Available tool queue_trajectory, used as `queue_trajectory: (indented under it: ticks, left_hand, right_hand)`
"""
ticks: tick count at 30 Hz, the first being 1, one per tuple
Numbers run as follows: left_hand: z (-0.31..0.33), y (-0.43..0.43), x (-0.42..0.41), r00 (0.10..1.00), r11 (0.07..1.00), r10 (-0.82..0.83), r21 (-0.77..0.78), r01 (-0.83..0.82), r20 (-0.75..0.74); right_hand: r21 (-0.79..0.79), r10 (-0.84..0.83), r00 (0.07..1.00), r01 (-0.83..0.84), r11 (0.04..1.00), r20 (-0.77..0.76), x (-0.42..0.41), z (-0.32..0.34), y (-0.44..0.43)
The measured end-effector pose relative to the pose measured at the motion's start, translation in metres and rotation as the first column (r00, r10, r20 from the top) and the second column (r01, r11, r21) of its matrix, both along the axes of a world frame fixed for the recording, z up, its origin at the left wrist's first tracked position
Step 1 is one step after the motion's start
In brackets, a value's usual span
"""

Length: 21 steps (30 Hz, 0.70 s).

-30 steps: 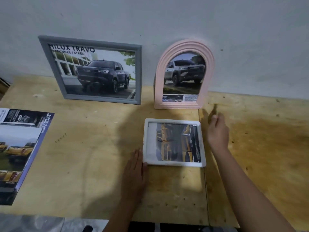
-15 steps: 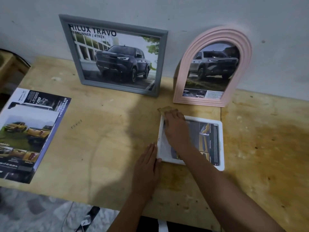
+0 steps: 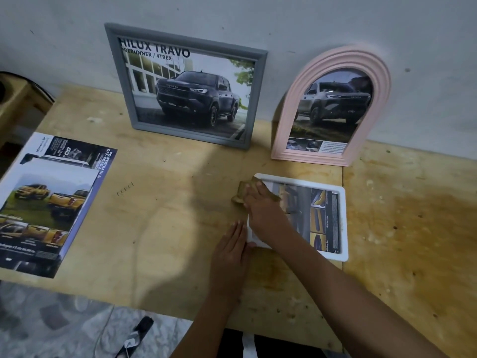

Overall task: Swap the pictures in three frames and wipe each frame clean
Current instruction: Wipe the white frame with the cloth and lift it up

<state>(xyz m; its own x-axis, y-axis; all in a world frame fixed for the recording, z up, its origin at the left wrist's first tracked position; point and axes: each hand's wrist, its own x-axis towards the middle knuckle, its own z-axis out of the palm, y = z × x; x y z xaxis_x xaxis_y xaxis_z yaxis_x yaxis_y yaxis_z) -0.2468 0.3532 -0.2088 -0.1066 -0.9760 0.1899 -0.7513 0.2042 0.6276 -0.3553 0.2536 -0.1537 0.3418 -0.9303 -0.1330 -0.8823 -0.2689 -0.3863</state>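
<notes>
Tan cloth [image 3: 241,193] lies under the right hand [image 3: 265,213], which presses it flat-fingered on the upper-left corner of the white frame [image 3: 341,223], flat on the counter [image 3: 167,215] right of centre. Half a second ago the cloth peeked above the rim; now it juts left past it. The left hand [image 3: 229,251], fingers straight, stays against the lower-left corner

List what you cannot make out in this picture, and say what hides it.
- head view: left part of the white frame lies under the right hand and cloth.
- head view: brochure print is blurred; the picture edge cuts its left side.
- head view: pink frame caption is too small to read.
</notes>
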Motion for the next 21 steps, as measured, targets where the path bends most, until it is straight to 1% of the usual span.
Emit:
queue_trajectory:
  ticks: [1,4,5,10,12,15,17,21]
  left_hand:
    - [-0.001,0.0,0.001,1.0,1.0,0.003,-0.022,-0.003,0.008]
    - [0.001,0.0,0.002,1.0,0.998,0.017,-0.057,-0.016,0.019]
    - [0.002,0.0,0.003,1.0,0.998,0.019,-0.055,-0.018,0.016]
    - [0.008,0.002,0.005,0.999,0.998,0.034,-0.053,-0.033,0.01]
    - [0.009,0.002,0.004,0.999,0.998,0.041,-0.044,-0.04,0.022]
    - [0.006,0.004,0.008,0.999,0.999,0.039,-0.009,-0.038,0.031]
    - [0.003,0.004,0.013,0.997,1.0,0.008,-0.003,-0.008,0.076]
    - [0.003,0.008,0.02,0.981,0.998,-0.043,0.053,0.033,0.19]
  right_hand:
    - [0.047,-0.013,1.0,0.013,0.999,-0.006,0.001,0.002,0.004]
    - [0.114,-0.026,1.0,0.026,0.993,0.0,0.0,0.018,0.013]
    - [0.13,-0.032,0.999,0.029,0.991,0.022,0.0,0.023,0.016]
    - [0.192,-0.166,0.973,0.135,0.972,0.16,-0.001,0.038,0.042]
    - [0.197,-0.189,0.964,0.152,0.969,0.187,-0.001,0.038,0.047]
    - [0.18,-0.213,0.961,0.181,0.967,0.174,-0.001,0.034,0.045]
    - [0.165,-0.209,0.962,0.181,0.97,0.177,-0.002,0.028,0.044]
    - [0.142,-0.202,0.949,0.172,0.975,0.24,-0.005,0.008,0.049]
